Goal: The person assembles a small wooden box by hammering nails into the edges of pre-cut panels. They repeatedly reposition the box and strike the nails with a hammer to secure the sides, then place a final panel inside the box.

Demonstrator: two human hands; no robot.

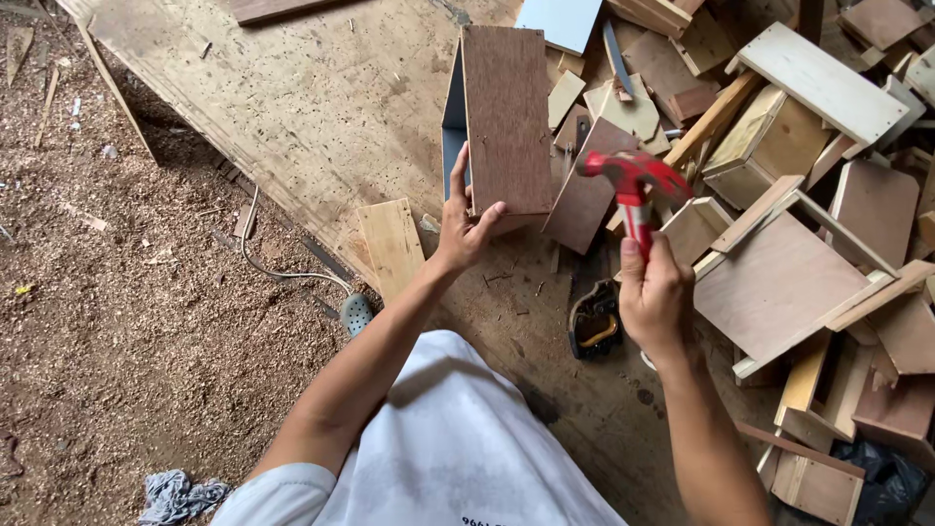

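Left hand (pixel 466 222) steadies an upright wooden box (pixel 506 122) on the plywood board (pixel 321 97), grip narrow at its lower edge. Right hand (pixel 654 297), grip closed round a red hammer (pixel 633 190), raised beside scrap offcuts (pixel 779 282).

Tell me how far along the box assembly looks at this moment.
Done: the plywood box already stands with panels joined, one inner face pale blue. In hand: the left hand steadies its near end, and the right hand holds a raised red hammer. Left: many loose panels lie piled at the right; the remaining nailing cannot be judged.
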